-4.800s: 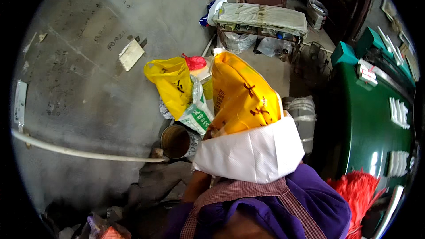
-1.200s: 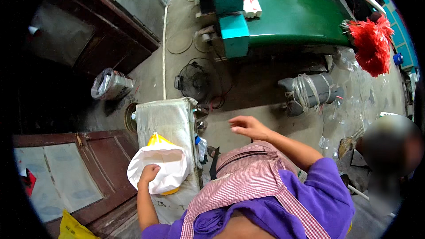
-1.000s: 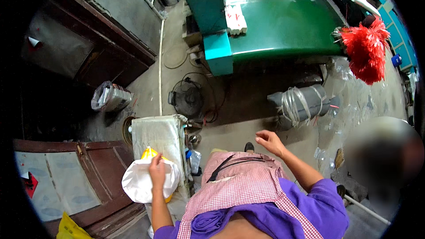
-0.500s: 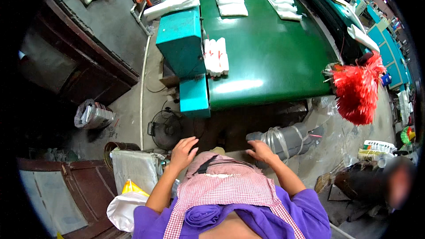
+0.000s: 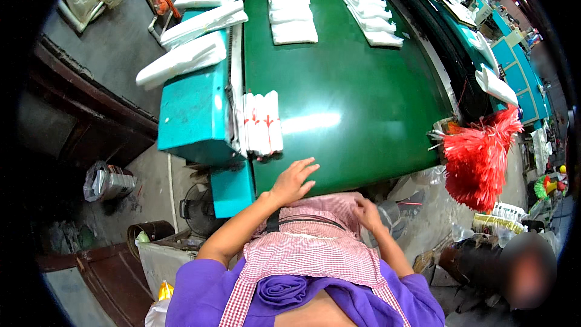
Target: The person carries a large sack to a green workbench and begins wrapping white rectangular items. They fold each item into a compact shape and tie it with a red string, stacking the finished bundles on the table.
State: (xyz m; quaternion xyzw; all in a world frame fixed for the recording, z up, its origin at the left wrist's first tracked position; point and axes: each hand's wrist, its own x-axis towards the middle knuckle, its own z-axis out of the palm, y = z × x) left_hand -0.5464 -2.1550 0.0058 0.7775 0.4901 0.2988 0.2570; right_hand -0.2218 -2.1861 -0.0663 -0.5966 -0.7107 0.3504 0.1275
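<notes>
Worktop [image 5: 351, 91], one, glossy green, spans the head view's upper centre, bearing two white stacks [image 5: 294, 31] at top and one red-marked white bundle [image 5: 263, 124] left of centre. Left hand [image 5: 293, 181], empty, fingers loosely spread, below centre; right hand [image 5: 368, 214], half-curled, contents not discernible.

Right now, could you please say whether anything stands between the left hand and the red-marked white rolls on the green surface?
Nothing visible does: between the left hand and the red-marked white rolls, ahead and to its left, only the green surface shows. The teal housing is left of the rolls, outside that gap.
</notes>
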